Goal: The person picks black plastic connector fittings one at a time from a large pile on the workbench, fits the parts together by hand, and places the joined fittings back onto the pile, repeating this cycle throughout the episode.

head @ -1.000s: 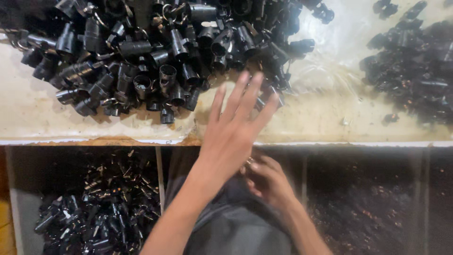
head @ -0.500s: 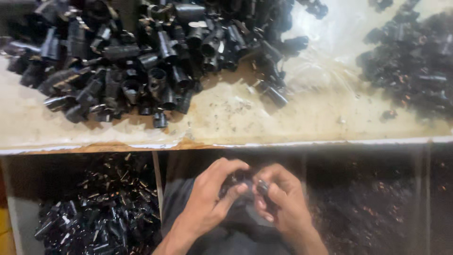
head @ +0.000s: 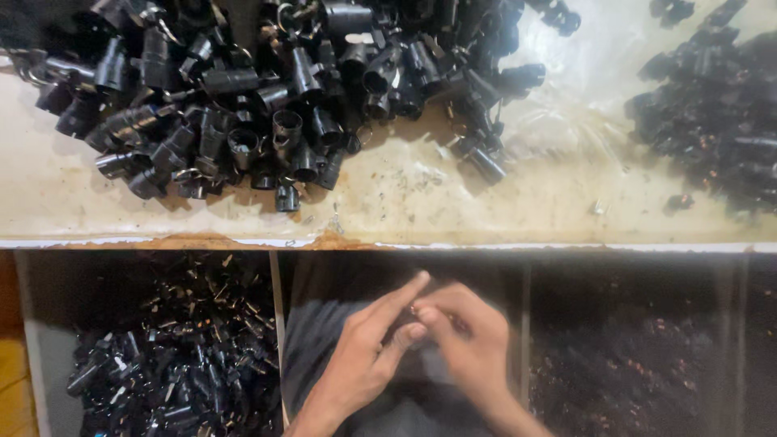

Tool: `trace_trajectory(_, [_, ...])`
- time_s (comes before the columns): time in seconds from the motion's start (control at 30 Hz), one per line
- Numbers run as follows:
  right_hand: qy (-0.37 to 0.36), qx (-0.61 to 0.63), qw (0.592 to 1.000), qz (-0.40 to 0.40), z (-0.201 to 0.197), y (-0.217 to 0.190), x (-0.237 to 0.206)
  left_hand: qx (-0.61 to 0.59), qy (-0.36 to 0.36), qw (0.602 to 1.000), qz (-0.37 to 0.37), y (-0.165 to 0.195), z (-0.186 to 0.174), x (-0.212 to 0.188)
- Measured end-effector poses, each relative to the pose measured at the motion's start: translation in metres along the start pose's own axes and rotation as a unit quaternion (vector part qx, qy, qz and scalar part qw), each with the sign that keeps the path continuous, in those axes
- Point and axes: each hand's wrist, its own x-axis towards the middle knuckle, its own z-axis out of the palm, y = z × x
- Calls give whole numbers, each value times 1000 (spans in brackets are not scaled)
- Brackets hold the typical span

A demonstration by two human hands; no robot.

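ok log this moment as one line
left hand: fingertips meet right | right hand: pinching small part, blurred | black tube pile: on worktop | bin of black parts: lower left

— What's different from a second ago?
— The left hand (head: 364, 360) has come back from the pile of black tubular parts (head: 267, 105) on the bench and dropped below its edge.
— And since half a second ago?
— Its fingers have straightened, meeting the right hand (head: 465, 340), which looks blurred, over something too small to tell
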Motion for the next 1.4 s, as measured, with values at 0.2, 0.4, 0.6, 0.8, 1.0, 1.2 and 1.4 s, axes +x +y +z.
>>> trace_trajectory(0.2, [-1, 402, 866, 297, -23, 25, 13, 108, 242, 953, -145, -9, -62, -16])
trace_trajectory(0.4, [-58, 482, 840, 244, -34, 25, 10, 393, 87, 914, -50, 12, -80, 21])
trace_trajectory(0.6, [-65, 423, 867, 256, -36, 17, 8, 473, 39, 826, 304, 56, 14, 150])
trace_trajectory(0.8, [-92, 556, 808, 172, -53, 9, -1, 246, -10, 920, 307, 29, 3, 171])
trace_trajectory(1.0, [-76, 452, 874, 160, -58, 9, -6, -317, -42, 947, -39, 8, 5, 67])
trace_trajectory(1.2, [-17, 278, 943, 182, -41, -2, 2, 23, -7, 998, 56, 9, 8, 30])
trace_trajectory(1.4, [16, -160, 982, -99, -30, -38, 0, 175, -9, 940, 292, 29, -1, 36])
